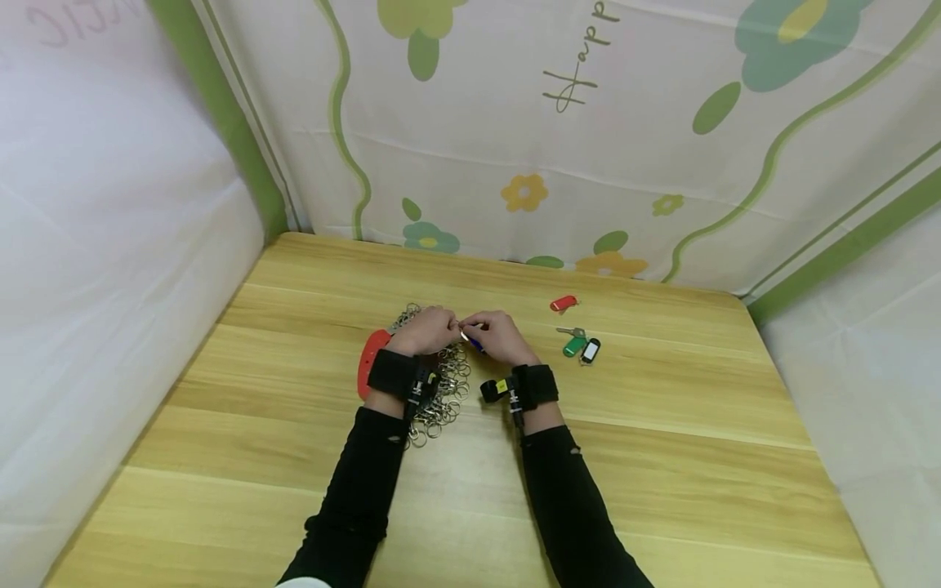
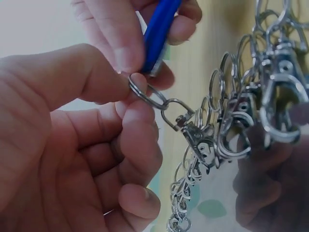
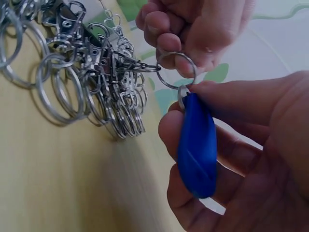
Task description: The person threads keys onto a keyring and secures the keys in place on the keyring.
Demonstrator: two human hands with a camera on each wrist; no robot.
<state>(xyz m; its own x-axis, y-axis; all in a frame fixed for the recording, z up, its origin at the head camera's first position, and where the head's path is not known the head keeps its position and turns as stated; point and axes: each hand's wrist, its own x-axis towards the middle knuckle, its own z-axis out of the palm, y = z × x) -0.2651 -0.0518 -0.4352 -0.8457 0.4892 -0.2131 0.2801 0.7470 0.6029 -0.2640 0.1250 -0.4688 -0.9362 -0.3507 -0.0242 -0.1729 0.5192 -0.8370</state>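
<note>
My left hand (image 1: 429,330) pinches a metal split ring (image 2: 155,100) between thumb and forefinger. A swivel snap hook (image 2: 197,137) joins that ring to a crowded row of similar hooks and rings (image 3: 104,72). Opposite it, my right hand (image 1: 503,336) grips a blue key tag (image 3: 197,150) between thumb and fingers. In the right wrist view, the tag's small ring (image 3: 182,98) meets the edge of the larger split ring, right at my right fingertips. Under my left wrist lies a red flat piece (image 1: 366,367), partly hidden, beside the row of hooks.
Right of my hands on the wooden table (image 1: 662,457) lie a red key tag (image 1: 564,303), a key (image 1: 570,331), a green tag (image 1: 574,347) and a black-framed tag (image 1: 590,351). A printed white curtain (image 1: 456,139) hangs behind the table, with white cloth at both sides.
</note>
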